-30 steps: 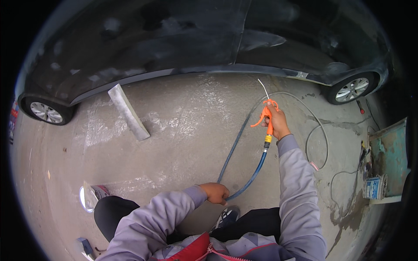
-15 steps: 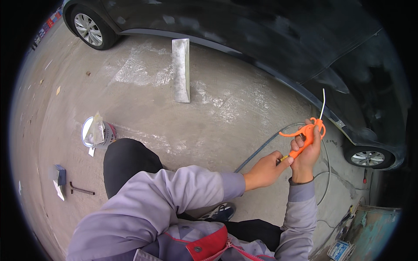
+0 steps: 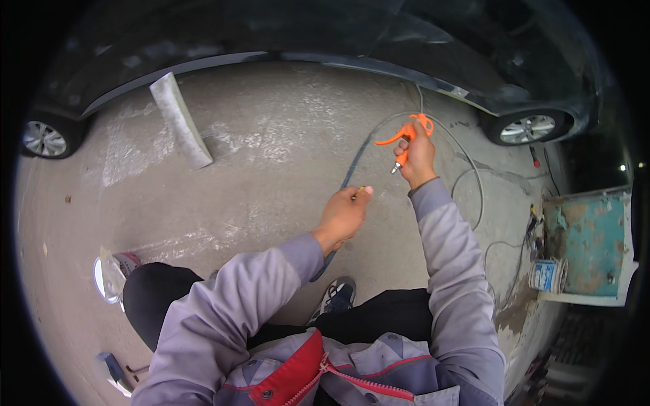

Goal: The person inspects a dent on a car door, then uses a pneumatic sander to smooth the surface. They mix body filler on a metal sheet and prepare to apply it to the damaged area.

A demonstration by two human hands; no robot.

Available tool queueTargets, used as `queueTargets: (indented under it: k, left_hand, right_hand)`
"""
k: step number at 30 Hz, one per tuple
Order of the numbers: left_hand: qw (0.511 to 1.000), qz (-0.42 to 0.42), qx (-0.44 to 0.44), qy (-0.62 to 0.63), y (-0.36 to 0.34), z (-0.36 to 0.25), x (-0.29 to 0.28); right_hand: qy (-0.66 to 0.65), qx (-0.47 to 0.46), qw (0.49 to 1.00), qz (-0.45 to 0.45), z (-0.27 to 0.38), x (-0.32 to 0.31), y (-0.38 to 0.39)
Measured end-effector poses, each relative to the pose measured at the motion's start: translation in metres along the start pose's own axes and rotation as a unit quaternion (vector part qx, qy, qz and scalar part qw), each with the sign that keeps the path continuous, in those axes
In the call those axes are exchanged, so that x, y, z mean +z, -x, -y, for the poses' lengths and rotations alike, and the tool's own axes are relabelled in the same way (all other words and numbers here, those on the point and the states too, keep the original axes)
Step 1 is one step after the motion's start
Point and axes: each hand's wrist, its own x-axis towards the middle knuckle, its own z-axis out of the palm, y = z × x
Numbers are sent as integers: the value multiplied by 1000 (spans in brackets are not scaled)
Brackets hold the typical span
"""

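Note:
My right hand point(image 3: 421, 160) is closed around the grip of an orange air blow gun point(image 3: 408, 130). The gun's thin nozzle points away from me toward the dark car. From the bottom of its grip a bare metal plug point(image 3: 395, 168) sticks out. Lower and to the left, my left hand point(image 3: 342, 216) pinches a small brass-coloured hose coupling point(image 3: 359, 193), mostly covered by the fingers. The coupling and the plug are apart. A blue-grey air hose point(image 3: 357, 161) passes behind my left hand and loops round past the gun.
The dark car point(image 3: 325, 30) with dull patches spans the far side. A long, pale, slightly bent strip point(image 3: 181, 122) leans near its sill. A tub point(image 3: 105, 281) stands by my left knee. At right are a peeling turquoise panel point(image 3: 589, 237) and a blue-white pail point(image 3: 547, 276).
The hose coupling has come off the gun's plug, and my hands have moved apart. The whole view has swung to the right, with the car's right wheel now nearer the middle.

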Motion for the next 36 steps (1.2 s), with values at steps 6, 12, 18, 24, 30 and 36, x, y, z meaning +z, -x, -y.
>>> queueTargets:
  k: [6,12,18,24,30,36]
  left_hand:
    - [978,9,-48,203,1,23,9]
    - [959,-26,38,281,-18,11,11]
    - [911,-93,136,377,-52,-13,-2]
    - [990,-47,47,124,-63,-6,6]
    - [997,-20,10,80,-68,-2,-2]
    - [998,-1,19,65,-71,-16,6]
  right_hand:
    - [503,73,824,-252,-30,-222,-35]
    - [502,132,845,129,-35,-181,24]
    - [322,198,748,546,-41,-45,120]
    - [445,311,746,387,-3,-135,92]
    - [449,244,844,-165,53,-410,134]
    - [789,228,558,-121,48,-517,174]
